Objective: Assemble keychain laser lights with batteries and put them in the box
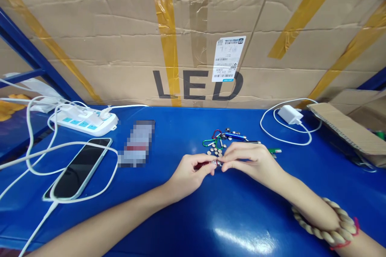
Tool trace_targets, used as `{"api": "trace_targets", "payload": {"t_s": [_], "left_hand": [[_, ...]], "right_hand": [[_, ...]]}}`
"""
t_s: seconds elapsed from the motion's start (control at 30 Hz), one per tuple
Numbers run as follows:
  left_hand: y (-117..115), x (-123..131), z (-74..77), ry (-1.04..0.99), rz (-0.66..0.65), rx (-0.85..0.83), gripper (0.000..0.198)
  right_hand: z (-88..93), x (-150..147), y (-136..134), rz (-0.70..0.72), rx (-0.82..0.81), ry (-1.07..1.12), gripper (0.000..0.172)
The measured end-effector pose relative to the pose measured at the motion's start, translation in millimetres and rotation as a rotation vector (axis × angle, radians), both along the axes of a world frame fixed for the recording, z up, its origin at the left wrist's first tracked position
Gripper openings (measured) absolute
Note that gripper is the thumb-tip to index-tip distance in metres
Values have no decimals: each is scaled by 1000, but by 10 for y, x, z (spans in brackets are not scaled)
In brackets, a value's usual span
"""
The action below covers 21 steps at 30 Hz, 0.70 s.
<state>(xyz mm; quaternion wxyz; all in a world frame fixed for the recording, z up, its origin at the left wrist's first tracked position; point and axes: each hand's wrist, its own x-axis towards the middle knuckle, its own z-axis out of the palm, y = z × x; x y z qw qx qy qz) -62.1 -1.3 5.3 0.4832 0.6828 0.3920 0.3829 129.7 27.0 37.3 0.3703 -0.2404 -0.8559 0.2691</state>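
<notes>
Over the blue table [193, 217], hands meet.
Left hand [189, 173] and right hand [250, 162] pinch a red torch [214, 163], near coin cells [213, 151].

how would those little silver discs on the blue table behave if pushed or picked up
Probably fiddly: the small flat silver discs lie flush on the glossy blue table, so fingertips would likely slide them. They look light; a nudge may scatter them.
</notes>
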Motion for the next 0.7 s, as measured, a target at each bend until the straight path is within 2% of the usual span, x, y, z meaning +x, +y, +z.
{"api": "trace_targets", "payload": {"t_s": [0.2,0.5,0.6,0.7], "left_hand": [[-38,12,-7,-10,-4,-31,14],[-93,-6,32,25,-18,123,13],[-102,-7,27,31,-8,169,12],[-115,-6,4,41,25,208,13]], "right_hand": [[-18,-31,-41,-56,14,11,22],[-46,-1,-127,-33,50,-66,22],[-46,-38,-155,-70,1,-42,25],[-47,-96,-187,-149,-122,-20,34]]}}
